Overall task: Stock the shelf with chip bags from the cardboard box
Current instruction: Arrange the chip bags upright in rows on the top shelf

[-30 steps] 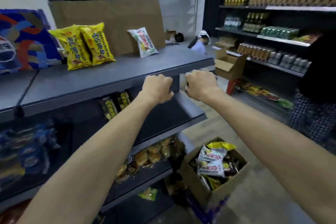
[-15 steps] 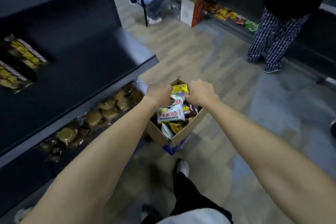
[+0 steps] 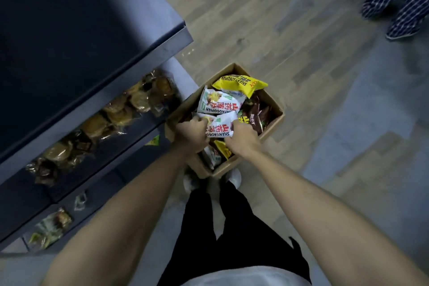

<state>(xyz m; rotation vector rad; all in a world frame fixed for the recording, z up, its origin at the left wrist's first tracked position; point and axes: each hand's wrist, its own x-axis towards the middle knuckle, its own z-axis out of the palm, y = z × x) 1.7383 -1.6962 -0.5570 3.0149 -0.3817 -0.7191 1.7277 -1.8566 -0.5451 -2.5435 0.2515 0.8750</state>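
A: Hands first. What are they doing?

B: Both are down in the cardboard box (image 3: pixel 271 121) on the floor, beside the shelf (image 3: pixel 97 104). The left hand (image 3: pixel 191 133) curls round the left end of a white chip bag (image 3: pixel 219 126); the right hand (image 3: pixel 242 134) pinches its right end. So both are grasping the same bag, which lies between them on top of the pile.

A: How should the lift go?

B: I'd say gently. The bag looks puffy and full of air, so hold by the crimped ends, not the middle, or the chips may get crushed. Raise it straight up so it clears the second white bag (image 3: pixel 220 101) touching it just behind, and the yellow bag (image 3: pixel 241 83) at the far side.

A: Anything that might snag?

B: Possibly the dark brown bags (image 3: pixel 255 116) just beside the right hand; they could drag along.
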